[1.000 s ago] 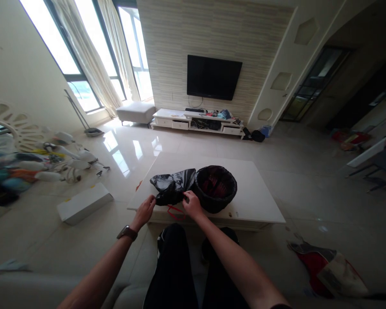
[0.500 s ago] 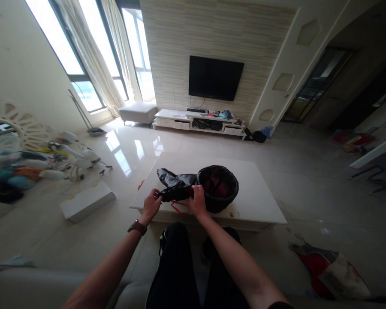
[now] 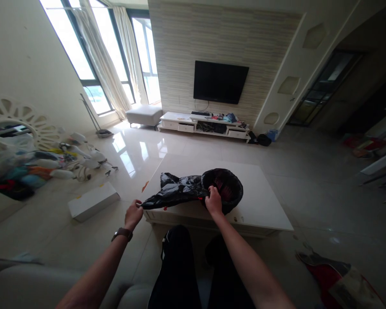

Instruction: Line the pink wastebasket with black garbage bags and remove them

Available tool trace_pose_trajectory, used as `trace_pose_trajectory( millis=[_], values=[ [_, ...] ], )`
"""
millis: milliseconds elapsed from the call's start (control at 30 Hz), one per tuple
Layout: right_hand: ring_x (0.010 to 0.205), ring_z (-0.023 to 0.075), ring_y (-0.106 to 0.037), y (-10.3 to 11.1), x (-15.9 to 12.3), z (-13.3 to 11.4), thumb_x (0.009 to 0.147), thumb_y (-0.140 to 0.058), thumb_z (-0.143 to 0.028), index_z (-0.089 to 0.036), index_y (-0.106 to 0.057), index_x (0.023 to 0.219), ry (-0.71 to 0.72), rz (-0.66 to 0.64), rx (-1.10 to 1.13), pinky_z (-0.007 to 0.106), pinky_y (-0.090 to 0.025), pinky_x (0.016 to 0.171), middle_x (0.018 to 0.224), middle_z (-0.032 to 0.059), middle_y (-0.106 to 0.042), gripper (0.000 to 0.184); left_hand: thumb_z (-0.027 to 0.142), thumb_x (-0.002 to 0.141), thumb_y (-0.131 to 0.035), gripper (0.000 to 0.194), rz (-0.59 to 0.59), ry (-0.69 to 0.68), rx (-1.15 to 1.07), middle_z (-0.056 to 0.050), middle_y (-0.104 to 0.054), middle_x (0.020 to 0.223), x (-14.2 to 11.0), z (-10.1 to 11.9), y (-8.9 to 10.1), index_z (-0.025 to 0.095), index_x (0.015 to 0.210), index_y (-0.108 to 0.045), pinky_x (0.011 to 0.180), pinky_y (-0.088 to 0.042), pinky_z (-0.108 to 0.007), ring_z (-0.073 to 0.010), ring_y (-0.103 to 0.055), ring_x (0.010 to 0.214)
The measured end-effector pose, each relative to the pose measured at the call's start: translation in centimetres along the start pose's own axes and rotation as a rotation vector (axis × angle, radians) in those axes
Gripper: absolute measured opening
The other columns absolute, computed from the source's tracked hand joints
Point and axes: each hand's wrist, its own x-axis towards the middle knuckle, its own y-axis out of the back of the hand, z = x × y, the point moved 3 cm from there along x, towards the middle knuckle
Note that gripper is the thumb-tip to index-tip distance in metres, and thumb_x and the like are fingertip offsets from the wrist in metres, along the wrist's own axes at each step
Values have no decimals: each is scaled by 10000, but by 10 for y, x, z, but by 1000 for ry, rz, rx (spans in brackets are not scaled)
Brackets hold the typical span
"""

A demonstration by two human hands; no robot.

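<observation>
A black plastic bag [image 3: 178,191] lies stretched across the left half of the white coffee table [image 3: 260,193]. My left hand [image 3: 133,214] pinches its pointed end, just past the table's left front corner. My right hand [image 3: 214,201] is closed on the bag's other end, at the near left rim of a round bin [image 3: 235,199]. Black plastic covers this bin, and its inside looks dark reddish. Small bits of red drawstring [image 3: 165,208] show under the bag's lower edge and beside my right hand. Whether the bag joins the bin's lining is unclear.
A long white box [image 3: 93,202] lies on the floor to the left, before a heap of bags and white objects [image 3: 45,165]. A low TV cabinet [image 3: 206,126] stands against the far wall. On the floor at right is a red and beige bag [image 3: 339,274].
My left hand has moved left and toward me, drawing the black bag out longer and flatter. My right hand remains at the bin's rim, and the red loop is now mostly covered. The view has shifted slightly.
</observation>
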Motion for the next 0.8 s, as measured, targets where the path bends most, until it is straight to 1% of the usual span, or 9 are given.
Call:
trace_pose_trajectory(
  millis=[100, 233, 333, 433, 533, 600, 667, 733, 800],
  values=[
    [921, 222, -634, -5, -4, -8, 797, -481, -76, -215, -635, 1000, 12, -76, 37, 313, -492, 889, 990, 61, -670, 291, 144, 750, -598, 234, -3, 4, 67, -149, -758, 950, -5, -6, -12, 212, 972, -631, 752, -533, -375, -306, -738, 863],
    [821, 211, -661, -12, -7, -26, 900, -540, -191, -239, -629, 946, 27, -167, 85, 284, -471, 761, 860, 17, -700, 110, 147, 752, -585, 409, -28, -115, 129, -177, -717, 1208, -20, 10, -32, 221, 1136, -703, 779, -521, -387, -320, -716, 976],
    [844, 221, -664, -4, -8, -33, 929, -572, -215, -254, -639, 979, 35, -180, -2, 294, -437, 743, 928, 28, -713, 93, 188, 794, -544, 278, -80, -161, 145, -137, -754, 1039, -18, 19, -32, 232, 990, -736, 729, -500, -368, -314, -715, 918],
    [954, 242, -666, 6, -11, -26, 891, -559, -126, -253, -656, 1042, -12, -157, -134, 311, -441, 781, 1107, 79, -702, 220, 216, 818, -498, 212, -68, -103, 107, -104, -739, 816, -2, 15, -16, 208, 875, -702, 674, -501, -334, -280, -708, 798],
    [1000, 265, -672, 4, -13, -15, 843, -568, -98, -233, -667, 1041, -134, -117, -3, 336, -478, 840, 1135, 110, -698, 259, 209, 787, -510, 199, -55, -72, 87, -75, -715, 724, 11, 9, 1, 201, 870, -691, 639, -501, -315, -257, -687, 719],
    [941, 262, -690, -7, -11, -11, 846, -553, -123, -220, -661, 992, -188, -111, 120, 344, -507, 841, 1015, 97, -719, 207, 211, 768, -555, 227, -35, -70, 91, -101, -744, 819, 12, 9, 5, 190, 941, -701, 688, -520, -335, -275, -701, 793],
    [870, 246, -702, -21, -7, -13, 861, -548, -181, -215, -650, 955, -202, -123, 197, 330, -536, 800, 907, 71, -728, 142, 247, 764, -626, 364, 18, -118, 127, -166, -750, 1051, 3, 16, 3, 168, 1113, -696, 808, -544, -389, -333, -697, 1005],
    [837, 230, -710, -34, -2, -18, 853, -581, -245, -211, -646, 958, -201, -129, 273, 310, -551, 760, 880, 56, -739, 128, 300, 774, -688, 548, 56, -273, 201, -211, -679, 1276, -13, 32, -5, 164, 1303, -642, 941, -534, -459, -392, -620, 1215],
    [826, 219, -711, -42, 3, -23, 843, -589, -277, -206, -641, 983, -192, -128, 329, 296, -555, 739, 874, 52, -745, 165, 324, 816, -693, 581, 40, -483, 265, -202, -623, 1378, -31, 52, -16, 198, 1376, -607, 1029, -500, -504, -408, -560, 1300]
  ],
)
